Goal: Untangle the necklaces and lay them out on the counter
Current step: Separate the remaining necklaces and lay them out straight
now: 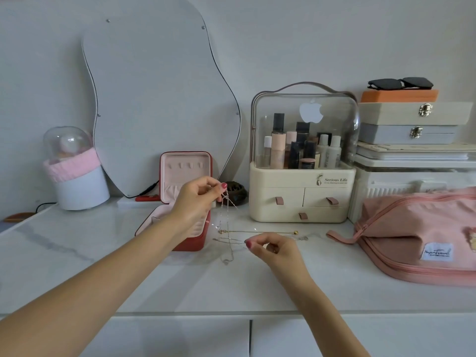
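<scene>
A: Where are the necklaces?

B: The necklaces (226, 228) hang as a thin tangle of chains from the left hand (199, 194), which pinches them above the counter (103, 253). Their lower loops trail onto the marble surface, beside a gold chain with bead ends (260, 231) lying flat.

A: And the right hand?

B: The right hand (273, 247) is low over the counter, fingers curled, pinching a strand of the same tangle.

A: What sits around them?

B: Just behind the left hand, an open red jewellery box (185, 176) with pink lining. Further right a cream cosmetics organiser (301, 191) with a clear dome, then a pink pouch (417, 235). Stacked boxes (412, 124) carry sunglasses (400, 83). A wavy mirror (154, 99) leans on the white wall.
</scene>
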